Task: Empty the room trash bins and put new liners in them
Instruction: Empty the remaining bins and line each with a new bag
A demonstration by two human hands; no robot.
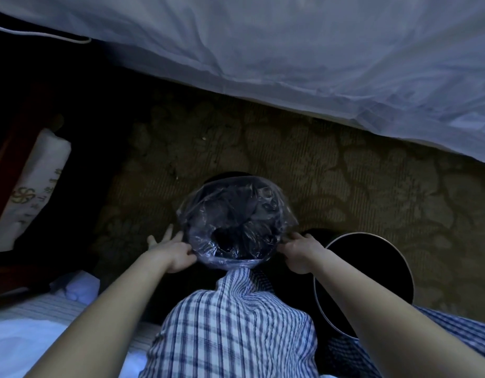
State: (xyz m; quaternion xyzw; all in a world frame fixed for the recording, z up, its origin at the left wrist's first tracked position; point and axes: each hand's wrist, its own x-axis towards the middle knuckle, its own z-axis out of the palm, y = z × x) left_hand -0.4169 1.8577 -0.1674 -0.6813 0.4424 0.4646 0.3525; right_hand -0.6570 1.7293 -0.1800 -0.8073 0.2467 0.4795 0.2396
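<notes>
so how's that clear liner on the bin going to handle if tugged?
Likely floppy: the liner is creased and sags inward. Probably light and thin, being see-through; it might tear or slip off if the left hand and right hand pull unevenly.

My blue-and-white checked cotton shirt [236, 323] near, clear crinkled plastic liner [206, 211] over black, olive-brown floral-patterned carpet [345, 170], silver-rimmed black round metal bin [328, 309] right, pale bluish-white bed sheet [290, 50] far.

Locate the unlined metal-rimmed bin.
Head view, lower right: the round dark bin with a silver rim stands on the patterned carpet, beside the right hand and right of the clear plastic liner.
</notes>
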